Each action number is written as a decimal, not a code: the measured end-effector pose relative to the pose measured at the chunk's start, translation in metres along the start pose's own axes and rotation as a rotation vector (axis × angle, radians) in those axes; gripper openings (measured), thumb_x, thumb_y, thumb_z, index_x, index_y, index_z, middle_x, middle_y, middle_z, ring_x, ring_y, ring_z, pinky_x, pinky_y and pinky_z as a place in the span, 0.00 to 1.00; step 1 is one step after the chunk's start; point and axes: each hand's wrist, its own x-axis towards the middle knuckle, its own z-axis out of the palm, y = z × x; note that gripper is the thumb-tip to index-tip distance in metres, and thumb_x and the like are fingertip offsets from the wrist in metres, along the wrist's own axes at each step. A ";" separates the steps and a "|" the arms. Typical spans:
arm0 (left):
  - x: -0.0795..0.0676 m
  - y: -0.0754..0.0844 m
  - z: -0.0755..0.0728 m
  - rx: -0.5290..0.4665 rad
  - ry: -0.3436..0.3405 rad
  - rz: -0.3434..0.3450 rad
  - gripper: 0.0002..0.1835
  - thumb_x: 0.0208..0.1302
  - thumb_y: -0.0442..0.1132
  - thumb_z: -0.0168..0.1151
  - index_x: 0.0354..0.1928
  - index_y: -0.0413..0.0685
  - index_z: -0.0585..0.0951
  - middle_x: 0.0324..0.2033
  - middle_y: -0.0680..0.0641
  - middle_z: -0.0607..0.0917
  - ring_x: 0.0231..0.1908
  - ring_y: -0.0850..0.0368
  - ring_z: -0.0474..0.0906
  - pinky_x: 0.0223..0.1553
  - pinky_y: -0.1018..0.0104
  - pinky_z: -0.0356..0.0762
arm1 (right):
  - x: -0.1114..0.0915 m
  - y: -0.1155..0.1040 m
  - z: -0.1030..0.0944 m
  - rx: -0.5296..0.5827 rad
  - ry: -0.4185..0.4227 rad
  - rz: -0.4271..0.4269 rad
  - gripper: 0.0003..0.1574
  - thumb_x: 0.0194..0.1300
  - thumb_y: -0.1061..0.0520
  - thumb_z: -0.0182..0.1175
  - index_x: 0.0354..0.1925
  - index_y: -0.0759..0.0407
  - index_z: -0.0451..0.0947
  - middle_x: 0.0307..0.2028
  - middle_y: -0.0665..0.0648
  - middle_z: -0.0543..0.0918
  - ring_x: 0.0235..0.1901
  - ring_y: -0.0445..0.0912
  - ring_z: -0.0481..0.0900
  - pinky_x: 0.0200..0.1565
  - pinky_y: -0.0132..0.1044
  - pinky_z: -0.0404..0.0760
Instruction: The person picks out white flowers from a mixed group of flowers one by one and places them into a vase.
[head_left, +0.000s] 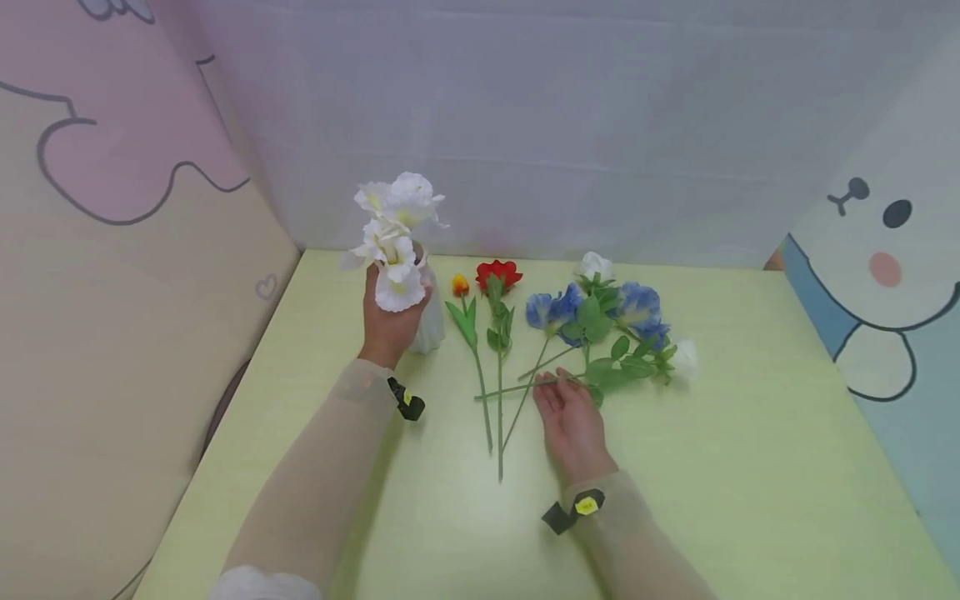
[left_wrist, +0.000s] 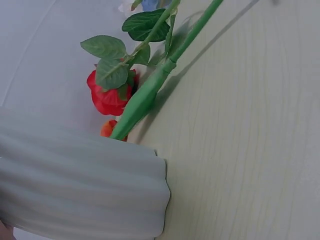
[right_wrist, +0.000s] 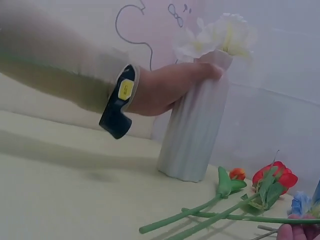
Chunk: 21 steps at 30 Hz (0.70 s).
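My left hand [head_left: 397, 325] grips a white ribbed vase [right_wrist: 192, 135] near its neck; the vase stands slightly tilted in the right wrist view. White flowers [head_left: 397, 242] with ruffled petals rise from its mouth, their stems hidden inside. My right hand [head_left: 576, 425] is low over the table, fingers loosely extended, fingertips right at the green stem [head_left: 517, 389] of a white rose [head_left: 684, 360]. In the right wrist view its fingertips [right_wrist: 298, 231] overlap that stem from below. The left wrist view shows the vase's lower side [left_wrist: 85, 185] close up.
An orange tulip [head_left: 460, 285] and a red rose [head_left: 498, 273] lie right of the vase, stems toward me. Blue flowers [head_left: 639, 307] and another white rose [head_left: 595, 267] lie farther right among leaves. A pale cloth backdrop [head_left: 525, 125] borders the table's [head_left: 750, 467] far edge.
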 end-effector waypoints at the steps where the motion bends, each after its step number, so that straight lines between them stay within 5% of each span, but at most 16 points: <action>1: -0.001 0.001 0.000 0.004 0.002 -0.001 0.41 0.62 0.32 0.72 0.73 0.39 0.60 0.70 0.42 0.70 0.69 0.50 0.66 0.71 0.57 0.63 | 0.001 0.001 0.000 -0.016 0.006 -0.012 0.17 0.83 0.60 0.45 0.65 0.61 0.61 0.60 0.63 0.71 0.62 0.53 0.74 0.63 0.42 0.76; 10: -0.004 0.012 -0.002 -0.037 -0.009 -0.005 0.41 0.62 0.30 0.71 0.73 0.38 0.60 0.71 0.41 0.68 0.70 0.49 0.65 0.71 0.59 0.63 | 0.006 0.003 -0.001 -0.048 0.001 -0.070 0.11 0.82 0.59 0.46 0.58 0.59 0.65 0.49 0.60 0.78 0.56 0.53 0.79 0.60 0.44 0.79; 16: 0.006 -0.007 0.001 -0.402 -0.047 -0.089 0.39 0.62 0.26 0.67 0.73 0.38 0.60 0.72 0.43 0.67 0.70 0.54 0.64 0.70 0.63 0.64 | 0.009 -0.001 0.002 -0.067 0.020 -0.116 0.11 0.81 0.60 0.49 0.57 0.61 0.68 0.51 0.61 0.77 0.56 0.54 0.78 0.60 0.44 0.79; 21: 0.007 -0.013 0.002 -0.374 -0.034 -0.064 0.40 0.60 0.30 0.70 0.72 0.39 0.61 0.71 0.44 0.69 0.69 0.55 0.66 0.69 0.64 0.64 | 0.010 -0.003 0.001 -0.156 0.022 -0.198 0.16 0.79 0.62 0.53 0.60 0.66 0.68 0.51 0.61 0.79 0.54 0.53 0.81 0.59 0.43 0.80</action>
